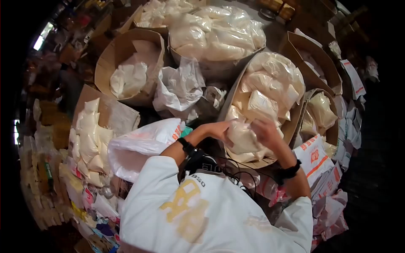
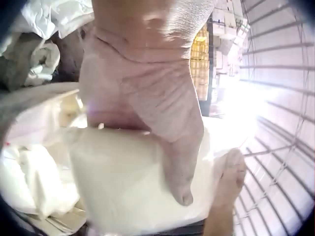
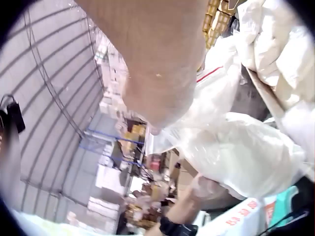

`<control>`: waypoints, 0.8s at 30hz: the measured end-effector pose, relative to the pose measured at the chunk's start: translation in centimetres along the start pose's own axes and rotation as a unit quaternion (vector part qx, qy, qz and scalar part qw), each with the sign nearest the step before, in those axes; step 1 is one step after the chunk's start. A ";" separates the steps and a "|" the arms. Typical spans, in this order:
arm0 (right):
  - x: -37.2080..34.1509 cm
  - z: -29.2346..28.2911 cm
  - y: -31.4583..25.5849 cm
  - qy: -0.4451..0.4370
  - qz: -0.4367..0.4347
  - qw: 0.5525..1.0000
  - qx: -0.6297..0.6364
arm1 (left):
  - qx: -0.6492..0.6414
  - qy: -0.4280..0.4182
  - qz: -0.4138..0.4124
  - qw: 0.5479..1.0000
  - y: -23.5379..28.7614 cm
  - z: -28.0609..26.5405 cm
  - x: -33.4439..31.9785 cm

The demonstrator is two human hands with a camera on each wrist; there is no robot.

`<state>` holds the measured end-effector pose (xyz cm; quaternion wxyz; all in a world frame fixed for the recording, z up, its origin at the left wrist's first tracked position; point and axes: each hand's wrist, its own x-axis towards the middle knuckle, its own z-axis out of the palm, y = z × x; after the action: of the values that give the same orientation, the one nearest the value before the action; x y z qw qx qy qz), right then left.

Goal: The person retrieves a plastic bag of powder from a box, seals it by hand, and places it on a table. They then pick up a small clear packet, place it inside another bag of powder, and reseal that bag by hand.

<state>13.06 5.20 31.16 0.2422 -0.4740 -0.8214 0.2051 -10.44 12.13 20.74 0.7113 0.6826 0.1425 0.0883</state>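
Observation:
A clear plastic bag of cream-coloured powder [image 1: 242, 138] is held above an oval carton of similar bags. My left hand [image 1: 220, 130] grips it from the left; in the left wrist view the thumb of this hand [image 2: 142, 93] lies along the face of the bag [image 2: 123, 182]. At the other side is my right hand [image 1: 265, 133], blurred in the head view. The right wrist view shows the right hand [image 3: 160, 78] pinching the loose top edge of the bag [image 3: 241, 155], its fingers partly hidden.
Under the hands stands the filled carton [image 1: 295, 120]. Other cartons [image 1: 101, 63] of bags stand ahead and to both sides. An open white sack [image 1: 135, 145] lies left of the left forearm, and a crumpled white bag [image 1: 179, 88] sits between cartons. Printed sacks [image 1: 314, 158] are at right.

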 end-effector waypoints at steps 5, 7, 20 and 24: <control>2.2 -1.8 4.1 0.154 0.086 0.984 0.023 | -0.468 -0.063 -0.128 0.872 -2.4 4.3 2.2; 0.7 -2.4 7.0 0.092 0.194 0.975 0.051 | -0.596 -0.039 -0.140 0.790 -3.4 7.3 2.4; 3.6 4.1 11.7 -0.046 0.302 0.938 0.163 | -0.506 0.066 -0.092 0.855 -6.0 2.0 -3.4; 1.1 6.2 14.0 0.058 0.417 0.862 0.282 | -0.545 0.221 -0.098 0.803 -9.2 -7.0 -8.3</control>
<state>18.43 12.01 18.53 0.3043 -0.6948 -0.4387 0.4818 -21.12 15.60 12.10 0.9202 0.1268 0.2905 0.2298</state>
